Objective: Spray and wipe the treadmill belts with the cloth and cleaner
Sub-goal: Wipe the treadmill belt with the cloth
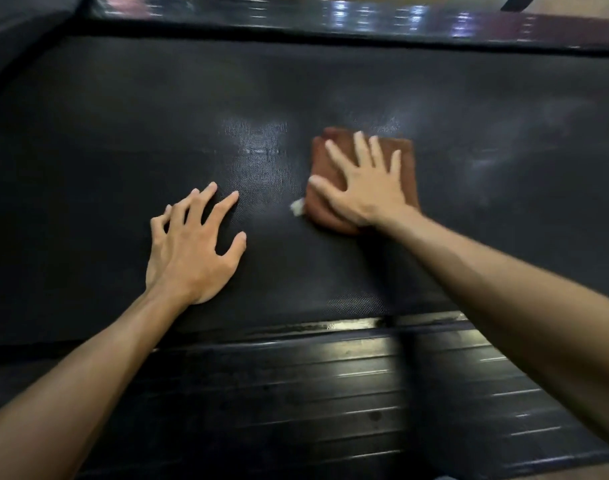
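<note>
My right hand (365,192) lay flat on the brown cloth (334,161), fingers straight and spread, palm pressing it down onto the treadmill belt (123,133); grip open, nothing curled round the fabric. The cloth was folded to a rough square and sat about mid-belt, somewhat toward the belt's right end, well apart from both long edges. A small white tag (297,206) stuck out at the cloth's near left corner. My left hand (192,251) rested on bare belt to the left of the cloth, apart from it, fingers spread and slightly arched, tips touching the surface; it held nothing. The belt was black and finely textured, with pale sheen patches between the hands and toward the right end. A ribbed black side rail (296,393) ran along the near edge, a glossy one (330,15) along the far edge, blurred.
</note>
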